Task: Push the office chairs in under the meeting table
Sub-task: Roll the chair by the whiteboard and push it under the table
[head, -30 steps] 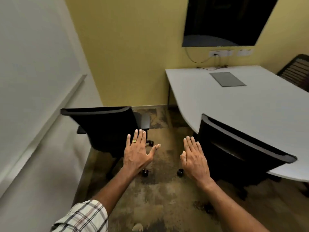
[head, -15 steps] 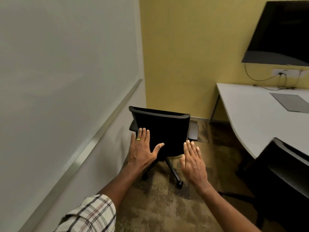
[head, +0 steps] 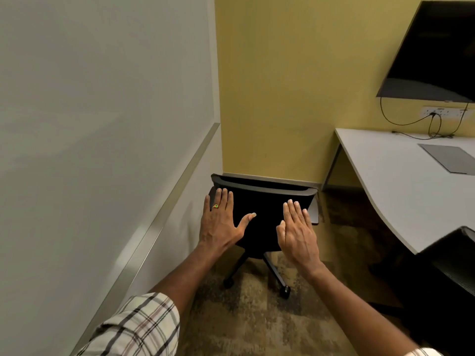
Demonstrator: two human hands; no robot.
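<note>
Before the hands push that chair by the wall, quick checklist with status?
1. Left hand open, flat toward the chair back: ok.
2. Right hand open, flat toward the chair back: ok.
3. Palms actually touching the chair back: cannot tell.
4. Chair faces the table: not ok, it points at the yellow wall; turn it right first.
5. Floor between chair and table free: ok.
6. Second chair tucked in at the table edge: cannot tell.

Single head-worn view, looking forward and down, close over both flat hands, facing the yellow corner wall (head: 270, 86) just beyond them.
</note>
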